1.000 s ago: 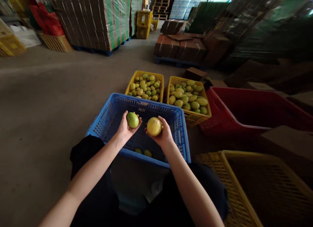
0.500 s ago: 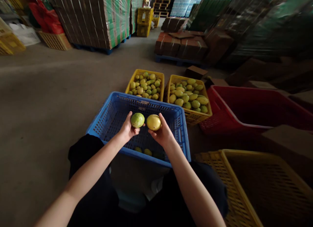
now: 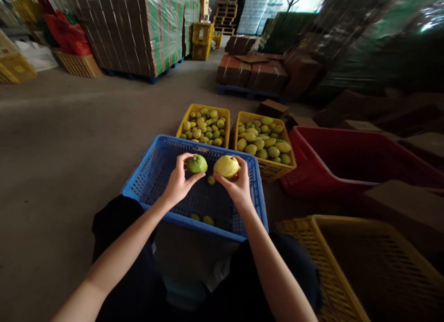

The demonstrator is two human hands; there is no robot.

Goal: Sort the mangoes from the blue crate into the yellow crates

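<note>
My left hand [image 3: 180, 178] grips a green lemon [image 3: 197, 164] between thumb and fingers, its stem end turned up. A yellow lemon [image 3: 226, 166], a little larger, is held in my right hand [image 3: 240, 185]. Both fruits are side by side with a narrow gap, above the blue crate [image 3: 138, 171]. Inside that crate, a small yellowish fruit [image 3: 211, 180] shows between my hands. A few more greenish fruits [image 3: 208, 220] lie by its near wall, partly in shadow.
Beyond the blue crate stand a left yellow crate [image 3: 177, 127] and a right yellow crate [image 3: 293, 157], both full of yellow-green fruit. A red crate [image 3: 298, 174] is at the right, with another yellow crate [image 3: 333, 262] nearer me. Wrapped pallet stacks [image 3: 114, 30] stand behind.
Both hands have turned the lemons over, so the fingers now wrap from above and behind and the stem ends show. The yellow lemon has moved slightly right and up.
</note>
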